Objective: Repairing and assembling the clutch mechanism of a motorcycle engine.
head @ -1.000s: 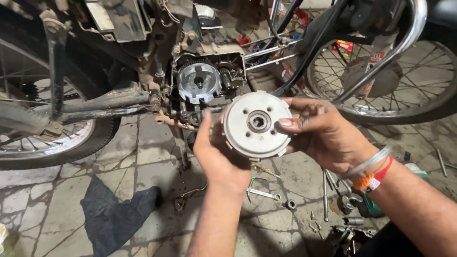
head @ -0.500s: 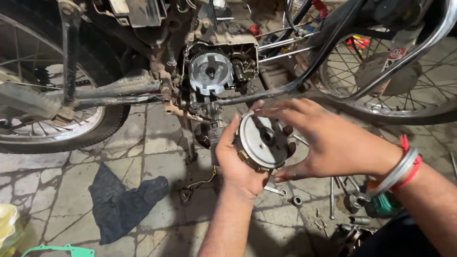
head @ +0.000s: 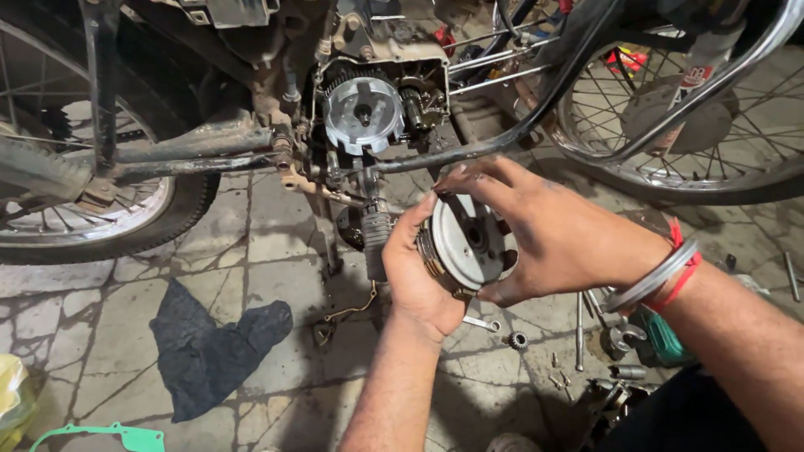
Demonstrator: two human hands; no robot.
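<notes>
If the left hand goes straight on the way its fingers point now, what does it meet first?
Probably the footpeg just above the left hand, then the open engine's clutch hub; depth is unclear. The hand now holds the round clutch assembly.

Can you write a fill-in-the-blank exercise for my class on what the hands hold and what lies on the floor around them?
1. Both hands, the left hand and right hand, hold a round metal ____.
2. The dark rag lies on the stone ____.
3. The right wrist wears red and silver ____.
4. A small gear lies ____ the hands.

Missing words: clutch assembly; floor; bangles; below
</notes>
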